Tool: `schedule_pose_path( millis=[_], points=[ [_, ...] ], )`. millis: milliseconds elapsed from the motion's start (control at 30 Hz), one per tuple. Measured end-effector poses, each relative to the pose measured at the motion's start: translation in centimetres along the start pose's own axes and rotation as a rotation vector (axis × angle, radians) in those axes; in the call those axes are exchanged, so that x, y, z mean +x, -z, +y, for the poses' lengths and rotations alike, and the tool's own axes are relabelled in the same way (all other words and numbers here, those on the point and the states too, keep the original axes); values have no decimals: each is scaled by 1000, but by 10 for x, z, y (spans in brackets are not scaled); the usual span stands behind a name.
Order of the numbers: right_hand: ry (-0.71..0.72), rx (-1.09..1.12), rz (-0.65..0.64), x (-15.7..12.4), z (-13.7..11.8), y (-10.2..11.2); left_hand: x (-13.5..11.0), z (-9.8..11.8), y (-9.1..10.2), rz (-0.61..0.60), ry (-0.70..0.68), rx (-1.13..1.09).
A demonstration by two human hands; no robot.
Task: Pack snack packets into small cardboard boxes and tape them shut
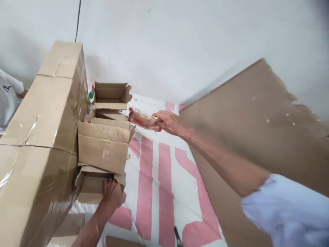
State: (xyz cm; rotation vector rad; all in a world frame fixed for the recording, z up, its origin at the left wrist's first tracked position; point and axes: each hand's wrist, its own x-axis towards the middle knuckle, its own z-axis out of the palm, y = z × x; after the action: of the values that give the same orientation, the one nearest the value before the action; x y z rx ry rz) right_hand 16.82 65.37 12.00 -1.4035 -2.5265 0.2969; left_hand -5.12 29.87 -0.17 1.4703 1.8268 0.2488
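Observation:
My right hand (168,121) is stretched forward, closed on the end of a clear plastic packet (145,120) with red ends. The packet's contents look pale and are blurred. It is held just right of the open cardboard boxes. My left hand (113,192) grips the right wall of the nearest small open cardboard box (91,197), its fingers over the rim. Beyond it stands a bigger cardboard box (102,147) with raised flaps. Farther back, another open cardboard box (110,96) sits by the wall.
Taped cartons (36,113) form a barrier on the left, with a person's white sleeve (10,89) behind. A large cardboard sheet (246,120) leans at right. Pink-and-white cloth (167,178) covers the surface, with a dark-handled tool (177,236) at the bottom. A green packet (91,96) shows by the cartons.

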Motion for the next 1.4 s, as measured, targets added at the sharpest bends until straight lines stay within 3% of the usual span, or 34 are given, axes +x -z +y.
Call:
schedule_pose_path(
  millis=[133,200,300,367,433,500,567,633,733,833,1000,1100,1400],
  points=[
    [75,-71,33,43,-33,-18,27,14,9,114,-9,-85],
    [87,-119,106,66,-52,-27,23,19,15,176,-23,-33],
    [102,-122,183,95,-72,-36,-15,13,17,296,-57,70],
    [120,-106,200,108,-80,-36,-51,0,14,355,-27,6],
    [141,-86,207,118,-85,-31,-79,-17,8,323,136,-253],
    [168,-52,223,126,-89,-23,-89,-32,4,213,393,-667],
    [204,-1,248,133,-94,-13,-79,-41,3,157,561,-1063],
    [231,71,277,142,-100,-4,-56,-43,7,175,607,-1330],
    [213,203,291,158,-111,0,-19,-38,14,181,634,-1556],
    [168,298,273,180,-126,-12,7,-32,18,211,643,-1721],
    [27,398,191,216,-153,-50,35,-26,24,249,657,-1835],
    [22,448,103,230,-158,-64,49,-21,31,261,624,-1849],
    [-9,568,125,243,-123,-50,82,8,45,292,589,-1883]
  ],
)
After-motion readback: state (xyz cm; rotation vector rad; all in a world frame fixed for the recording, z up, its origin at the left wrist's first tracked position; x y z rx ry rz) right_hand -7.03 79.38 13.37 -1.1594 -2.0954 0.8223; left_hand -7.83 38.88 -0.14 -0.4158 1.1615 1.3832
